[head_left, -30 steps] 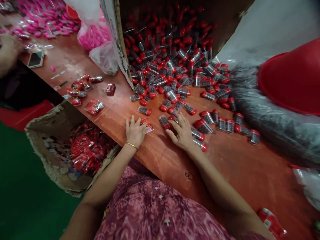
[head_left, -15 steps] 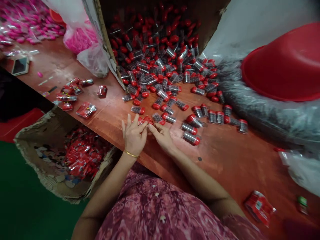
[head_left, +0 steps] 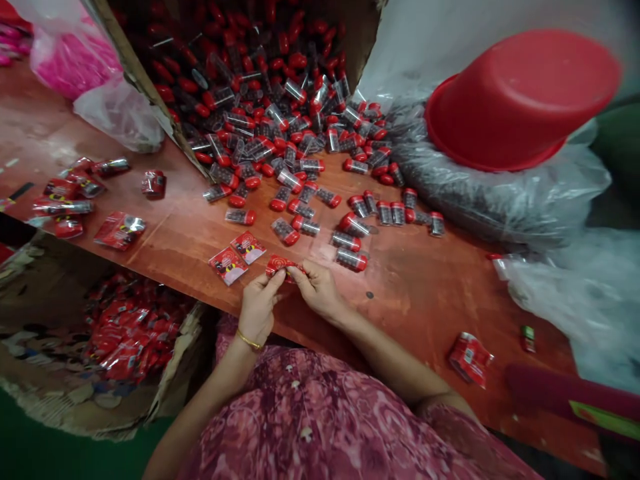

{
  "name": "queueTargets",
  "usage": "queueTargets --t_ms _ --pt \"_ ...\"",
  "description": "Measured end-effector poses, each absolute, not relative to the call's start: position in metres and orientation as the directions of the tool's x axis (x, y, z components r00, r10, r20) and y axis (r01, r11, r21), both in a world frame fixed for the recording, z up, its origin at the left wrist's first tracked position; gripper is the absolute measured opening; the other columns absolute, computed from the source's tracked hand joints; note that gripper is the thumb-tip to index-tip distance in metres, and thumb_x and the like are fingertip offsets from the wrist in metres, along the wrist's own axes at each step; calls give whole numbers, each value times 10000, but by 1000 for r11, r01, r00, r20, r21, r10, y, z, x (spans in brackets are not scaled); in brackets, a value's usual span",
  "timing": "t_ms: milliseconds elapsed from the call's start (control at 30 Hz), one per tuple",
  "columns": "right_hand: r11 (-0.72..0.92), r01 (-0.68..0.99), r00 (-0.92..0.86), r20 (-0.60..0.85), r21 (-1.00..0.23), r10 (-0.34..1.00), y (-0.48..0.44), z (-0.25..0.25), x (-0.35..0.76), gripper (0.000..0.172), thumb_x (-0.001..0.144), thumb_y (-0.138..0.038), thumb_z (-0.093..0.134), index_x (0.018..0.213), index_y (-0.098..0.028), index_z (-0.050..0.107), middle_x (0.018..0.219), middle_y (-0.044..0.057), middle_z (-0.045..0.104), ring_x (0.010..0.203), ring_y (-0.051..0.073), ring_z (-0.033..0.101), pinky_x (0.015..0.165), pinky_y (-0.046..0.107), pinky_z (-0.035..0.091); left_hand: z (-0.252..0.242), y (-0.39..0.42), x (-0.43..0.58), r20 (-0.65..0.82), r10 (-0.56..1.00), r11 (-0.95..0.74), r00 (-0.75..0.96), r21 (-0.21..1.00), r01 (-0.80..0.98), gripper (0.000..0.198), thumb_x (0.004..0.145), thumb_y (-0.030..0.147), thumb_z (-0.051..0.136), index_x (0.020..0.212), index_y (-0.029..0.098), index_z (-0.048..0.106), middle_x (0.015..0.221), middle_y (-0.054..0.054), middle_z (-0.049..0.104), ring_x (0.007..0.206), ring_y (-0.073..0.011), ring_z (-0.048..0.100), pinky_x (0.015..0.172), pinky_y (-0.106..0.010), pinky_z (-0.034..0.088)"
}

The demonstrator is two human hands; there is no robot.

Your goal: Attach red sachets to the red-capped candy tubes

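Observation:
Between the thumbs and fingers of both hands is a small flat red printed packet (head_left: 280, 264), held just above the table's front edge. My left hand (head_left: 257, 308) pinches its left end, and my right hand (head_left: 321, 291) pinches the right end. Two similar flat packets with a yellow and black print, a nearer one (head_left: 229, 265) and a farther one (head_left: 248, 247), lie side by side left of the hands. Beyond the fingers, several clear tubes with red caps and dark contents lie about, the nearest tube (head_left: 285, 231) among them.
A tipped cardboard box (head_left: 373, 40) spills many red-capped tubes (head_left: 270, 143) onto the table (head_left: 400, 340). Red packages (head_left: 120, 230) lie at left; a carton (head_left: 165, 393) below holds more. A red tub (head_left: 520, 100) sits on a clear bag (head_left: 480, 193) at right.
The camera view has swung right. My hands have moved nearer the table's front edge with one packet, and two flat packets now lie uncovered to their left.

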State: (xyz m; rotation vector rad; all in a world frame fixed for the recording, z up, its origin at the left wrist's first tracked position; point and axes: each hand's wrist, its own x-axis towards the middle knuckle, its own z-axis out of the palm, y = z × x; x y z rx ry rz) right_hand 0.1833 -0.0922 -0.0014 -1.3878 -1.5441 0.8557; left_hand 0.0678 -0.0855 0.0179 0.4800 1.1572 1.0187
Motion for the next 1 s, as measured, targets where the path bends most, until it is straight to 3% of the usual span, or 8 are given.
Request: queueTargets --t_ms 100,233,333,467,667,833,900,1000 --pt "138 660 1 185 -739 983 -97 2 207 320 895 -428 386 886 -187 596 816 52 617 736 167 548 679 284 424 18 -84 71 -587 806 561 79 715 -418 400 389 372 842 659 132 672 658 -8 674 584 -100 588 542 -212 477" --pt "-183 945 236 182 -270 955 -100 -2 246 366 849 -396 476 1050 -119 607 999 173 587 885 269 508 727 371 398 17 -80 75 -590 806 555 40 731 -397 422 343 373 852 606 121 638 610 19 643 544 -73 564 529 -195 481" --pt "-54 988 78 173 -143 982 -113 -12 268 278 857 -260 455 1053 -158 623 1029 152 585 901 257 492 747 369 385 18 -79 80 -581 812 554 56 736 -389 417 362 383 846 608 127 627 587 34 624 529 -64 552 501 -182 475" --pt "160 969 -107 262 -188 959 -140 -22 284 301 831 -184 441 1092 -206 590 1184 106 541 1029 250 482 847 394 375 18 -77 83 -600 796 579 76 720 -382 390 403 366 841 602 135 598 556 47 607 495 -55 541 482 -175 469" --pt "-115 960 192 302 -253 934 -141 -23 273 524 815 -504 462 1152 -106 516 1061 172 577 960 288 517 780 392 427 14 -75 81 -662 739 647 125 646 -405 340 493 317 821 670 138 593 611 16 658 560 -98 617 501 -188 468" --pt "0 992 28 213 -130 977 -121 -29 270 372 861 -314 423 1137 -92 535 1073 188 607 910 287 532 816 427 412 17 -77 75 -690 700 686 183 580 -440 288 553 314 797 672 144 597 611 -3 675 588 -118 643 522 -194 470" --pt "26 980 18 216 -198 976 -120 -31 275 339 864 -234 381 1118 -77 541 1051 196 621 893 275 553 808 423 430 17 -77 74 -688 701 684 186 576 -447 285 558 313 796 683 144 604 619 -5 679 592 -117 646 524 -190 467" --pt "20 891 85 210 -453 974 -127 -24 280 325 858 -222 362 1089 -99 554 940 155 657 793 233 596 708 363 478 15 -78 76 -680 704 689 203 587 -424 305 554 342 796 688 139 612 622 -14 679 584 -115 641 511 -184 457"
